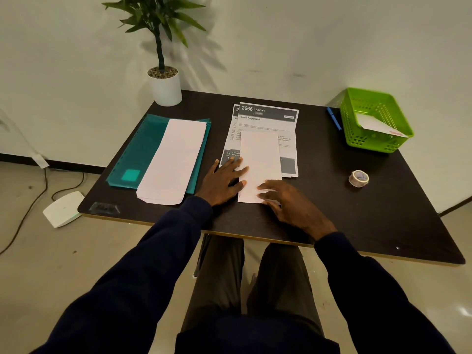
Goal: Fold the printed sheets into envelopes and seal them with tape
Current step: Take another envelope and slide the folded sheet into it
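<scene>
- A white box (pixel 63 209) is lying on the floor beyond the tabletop's (pixel 332 208) left edge, with cables trailing from it.
- A teal folder (pixel 138 152) is sitting along the tabletop's left edge, and a stack of blank white envelopes (pixel 173 159) is lying on top of it, its near end overhanging the folder towards the front edge.
- A potted plant (pixel 164 83) in a white pot is standing at the back left corner.
- The left hand (pixel 222 178) is resting flat with fingers spread, not clenched; its fingertips are pressing on the left edge of a folded white sheet (pixel 259 159).
- That folded sheet is lying mid-table, its near end close to the front edge and its far end covering the lower part of the printed sheets (pixel 268 123), which are fanned out towards the back edge; the top one is showing "2666 KITCHEN".
- The right hand (pixel 288 204) is lying open and palm down, fingers on the folded sheet's near right corner, grasping nothing.
- A roll of clear tape (pixel 358 178) is sitting by itself towards the right edge, well apart from the hands.
- A blue pen (pixel 334 118) is lying near the back right corner, just beside a green basket (pixel 383 141).
- The basket is holding a white envelope (pixel 375 125), leaning inside.
</scene>
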